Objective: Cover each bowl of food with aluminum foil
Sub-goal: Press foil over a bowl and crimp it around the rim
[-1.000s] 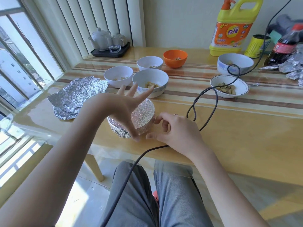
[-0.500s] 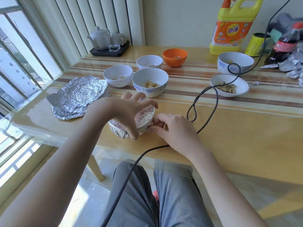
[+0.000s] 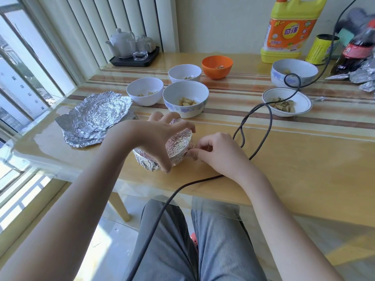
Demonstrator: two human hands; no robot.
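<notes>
The left hand (image 3: 162, 136) arches over the foil-wrapped bowl (image 3: 178, 147) near the table's (image 3: 284, 159) front edge, fingers curled round it. The right hand (image 3: 217, 153) pinches foil at its side.

The yellow detergent jug (image 3: 288, 31) carries an orange label with two large Chinese characters, "奇强", in a yellow oval, and small Latin letters above them that look like "KEON". The finer print below is too small to read. The cola bottle (image 3: 357, 53) has a red label with white lettering, blurred beyond reading.
</notes>
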